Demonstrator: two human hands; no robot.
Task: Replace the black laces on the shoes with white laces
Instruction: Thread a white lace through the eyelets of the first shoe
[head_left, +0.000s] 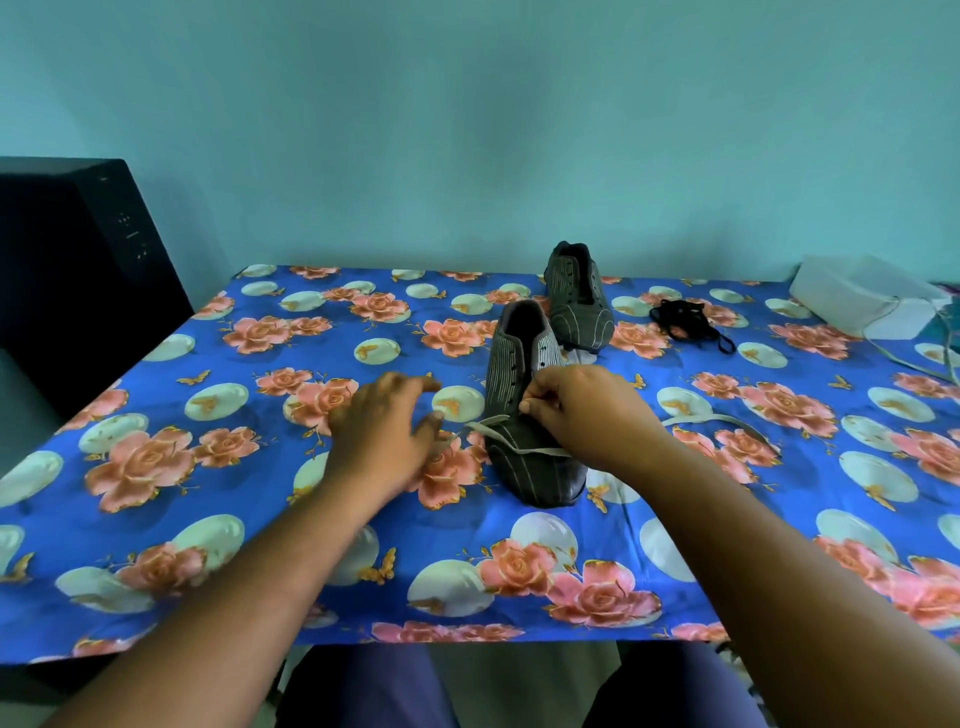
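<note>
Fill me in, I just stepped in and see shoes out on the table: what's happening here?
A person is relacing a pair of dark striped shoes. The right hand pinches a white lace at the eyelets of the near shoe, with the lace crossing over its toe and trailing onto the flowered tablecloth on both sides. The left hand hovers open beside that shoe. The far shoe has no lace in it, and the black laces lie bunched to its right.
</note>
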